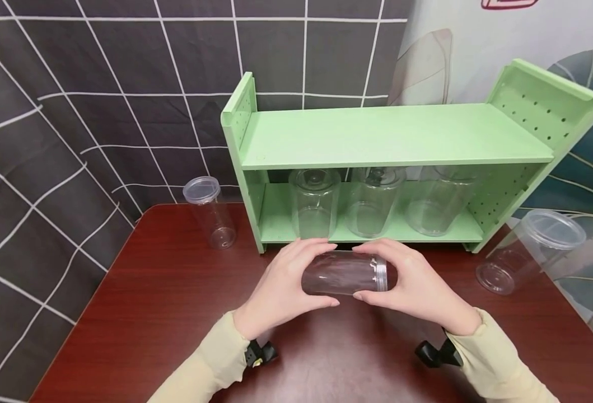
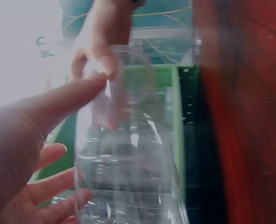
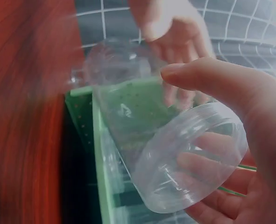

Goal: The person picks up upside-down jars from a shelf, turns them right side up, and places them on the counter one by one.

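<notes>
Two hands holding a clear plastic jar on its side above a dark red table, in front of a green shelf.

Largest to smallest: the table (image 1: 175, 313); the green two-tier shelf (image 1: 392, 140) at the far side, three clear jars standing on its lower tier; the held jar (image 1: 344, 272), horizontal, near the shelf's front edge. The left hand (image 1: 281, 288) curls round the jar's closed base end; the right hand (image 1: 417, 288) curls round the threaded open end (image 3: 189, 158), thumb over the rim. The jar lies between the two palms, just above the tabletop. Judged handling: a light, even grip on both ends, since thin walls may flex.
</notes>
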Demonstrator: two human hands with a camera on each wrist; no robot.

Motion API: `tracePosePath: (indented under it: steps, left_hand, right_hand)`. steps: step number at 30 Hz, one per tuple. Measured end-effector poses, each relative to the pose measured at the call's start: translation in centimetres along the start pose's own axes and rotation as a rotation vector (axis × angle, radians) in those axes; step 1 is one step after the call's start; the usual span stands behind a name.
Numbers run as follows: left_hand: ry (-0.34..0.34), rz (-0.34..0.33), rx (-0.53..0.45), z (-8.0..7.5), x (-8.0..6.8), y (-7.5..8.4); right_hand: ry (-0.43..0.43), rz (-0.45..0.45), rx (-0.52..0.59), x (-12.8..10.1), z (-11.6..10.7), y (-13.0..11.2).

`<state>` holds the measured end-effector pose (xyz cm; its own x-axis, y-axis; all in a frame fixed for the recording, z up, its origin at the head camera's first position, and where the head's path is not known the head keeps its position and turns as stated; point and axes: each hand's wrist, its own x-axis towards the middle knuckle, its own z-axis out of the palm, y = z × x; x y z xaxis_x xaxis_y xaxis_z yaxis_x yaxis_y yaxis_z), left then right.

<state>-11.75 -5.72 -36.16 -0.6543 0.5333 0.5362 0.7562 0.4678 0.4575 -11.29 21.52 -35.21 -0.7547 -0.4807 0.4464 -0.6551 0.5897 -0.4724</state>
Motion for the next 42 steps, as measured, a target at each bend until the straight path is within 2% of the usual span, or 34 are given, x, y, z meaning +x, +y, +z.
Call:
tracePosePath:
  steps: [3, 6, 14, 19, 23, 29, 32, 36, 38, 42]
  left_hand:
    - [-0.051, -0.056, 0.024, 0.7, -0.6, -0.5]
    - [-0.071, -0.077, 0.025, 1.3, -0.9, -0.9]
    - [-0.064, -0.098, 0.013, 2.1, -1.4, -1.1]
    - [-0.060, -0.135, 0.024, 2.6, -1.8, -1.2]
    - [-0.039, -0.182, 0.033, 2.6, -2.1, -1.4]
    - [0.025, -0.236, -0.041, 2.0, -2.5, -2.1]
    - [0.056, -0.270, -0.066, 1.6, -2.8, -2.6]
    - [0.104, -0.310, -0.037, 0.7, -3.2, -3.1]
    - [0.131, -0.326, -0.026, 0.3, -3.4, -3.3]
    - [0.182, -0.351, -0.032, -0.7, -3.9, -3.6]
  right_hand:
    - [-0.002, -0.029, -0.008, 0.2, 0.1, -0.7]
    - [-0.003, -0.062, -0.015, 0.5, 0.2, -1.2]
    - [-0.013, -0.118, -0.075, 1.0, 0.4, -2.1]
    - [-0.008, -0.103, -0.098, 0.9, 0.0, -2.3]
    - [0.040, -0.076, -0.081, 0.8, -1.2, -1.9]
    - [0.139, 0.000, -0.090, 0.5, -3.8, -0.4]
    - [0.219, 0.040, -0.107, 0.1, -5.1, 0.7]
    - [0.347, 0.109, -0.132, -0.6, -7.0, 2.1]
    - [0.420, 0.181, -0.133, -1.1, -7.8, 2.7]
    - [0.616, 0.411, -0.097, -2.0, -9.5, 3.4]
